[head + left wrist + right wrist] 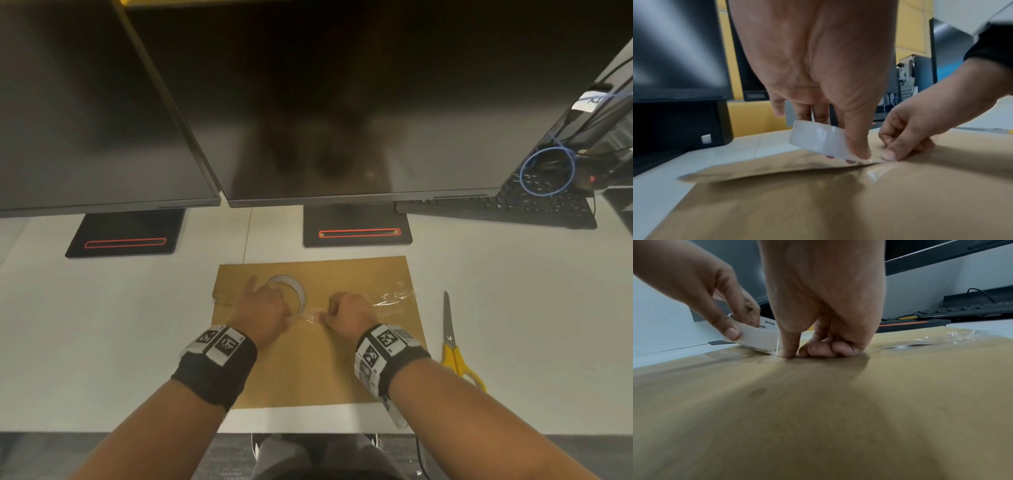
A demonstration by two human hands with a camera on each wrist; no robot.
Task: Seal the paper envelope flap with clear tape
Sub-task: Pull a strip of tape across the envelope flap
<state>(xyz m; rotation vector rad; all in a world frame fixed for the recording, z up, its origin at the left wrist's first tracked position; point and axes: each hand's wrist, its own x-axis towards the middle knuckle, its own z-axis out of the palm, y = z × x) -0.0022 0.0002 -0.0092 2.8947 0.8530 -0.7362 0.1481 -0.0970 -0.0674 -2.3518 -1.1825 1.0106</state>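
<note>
Envelope (318, 359): brown paper, flat on white desk (102, 325), centre-near; flap (756, 167) edge lifts at left.
Tape strip (394, 298): clear, wrinkled, laid along flap seam at right.
Tape roll (291, 291): tilted, just above flap, left of centre.
L hand (263, 308): thumb & fingers curled round roll, gripping it.
R hand (349, 313): fingers curled, thumb tip pressing tape to paper; holds nothing that shows.
Technique (judgement): keep R thumb as anchor, draw roll left low & taut, smooth out wrinkles.
Scissors (452, 342): yellow-handled, right of envelope, for the cut.
</note>
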